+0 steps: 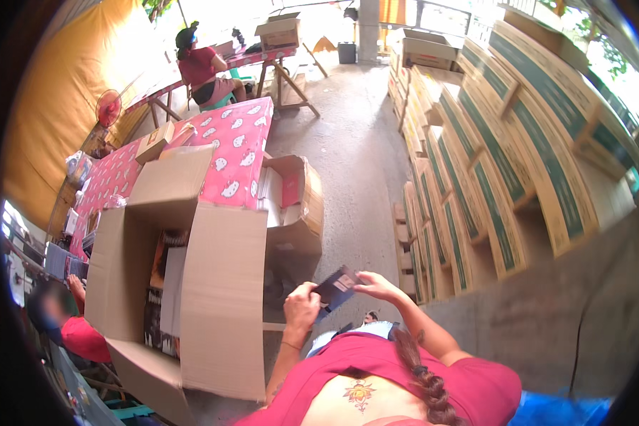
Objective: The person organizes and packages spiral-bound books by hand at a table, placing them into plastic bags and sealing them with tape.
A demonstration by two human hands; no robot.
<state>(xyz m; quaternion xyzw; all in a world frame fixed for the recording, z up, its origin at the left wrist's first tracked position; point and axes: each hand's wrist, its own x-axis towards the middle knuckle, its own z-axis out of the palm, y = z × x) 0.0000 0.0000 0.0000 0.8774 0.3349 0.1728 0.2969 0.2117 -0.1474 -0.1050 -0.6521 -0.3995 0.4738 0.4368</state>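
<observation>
Low in front of my body I hold a flat, dark blue-black packet [334,290] with a pale printed patch. My left hand [302,307] has its fingers closed round the near left end. At the other end, my right hand [376,285] pinches the edge. Close by on the left stands a large cardboard box [224,284] with its flaps spread. Inside it lie dark printed packs [153,316] and a white stack [172,292].
A smaller open carton [310,199] holds white sheets beside the pink-covered table [227,153]. High stacks of long cartons [476,163] line the right. One co-worker [200,67] sits at the far table; another in red [85,339] is at the left edge.
</observation>
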